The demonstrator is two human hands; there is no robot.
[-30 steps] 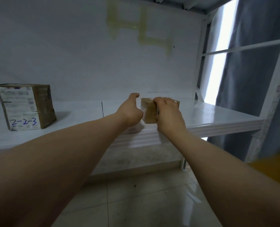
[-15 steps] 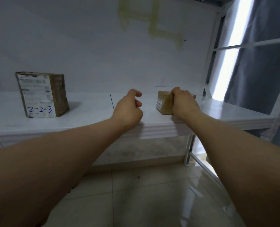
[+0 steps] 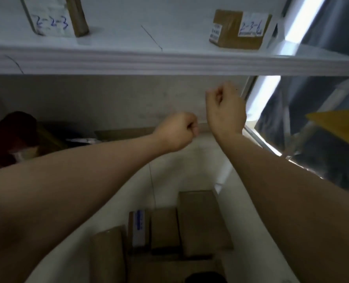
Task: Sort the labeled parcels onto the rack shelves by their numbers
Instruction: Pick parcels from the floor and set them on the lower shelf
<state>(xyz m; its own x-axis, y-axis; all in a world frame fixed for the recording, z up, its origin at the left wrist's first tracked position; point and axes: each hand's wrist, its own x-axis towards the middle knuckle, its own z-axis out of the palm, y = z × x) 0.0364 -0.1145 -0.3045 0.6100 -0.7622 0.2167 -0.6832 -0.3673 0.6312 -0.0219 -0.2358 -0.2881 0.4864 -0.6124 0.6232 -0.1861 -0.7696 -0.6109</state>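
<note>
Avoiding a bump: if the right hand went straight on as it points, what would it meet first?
Likely the white shelf's front lip above the right hand; depth is unclear.

A pale grey wall (image 3: 108,94) meets a bright window strip (image 3: 265,92) beside dark grey curtains (image 3: 316,107).

Brown, white and a bit of blue
The shelf (image 3: 128,62) is white. The left box (image 3: 77,17) and the right box (image 3: 230,35) are brown, with white labels and blue numbers. The boxes below (image 3: 202,221) are brown too.
</note>
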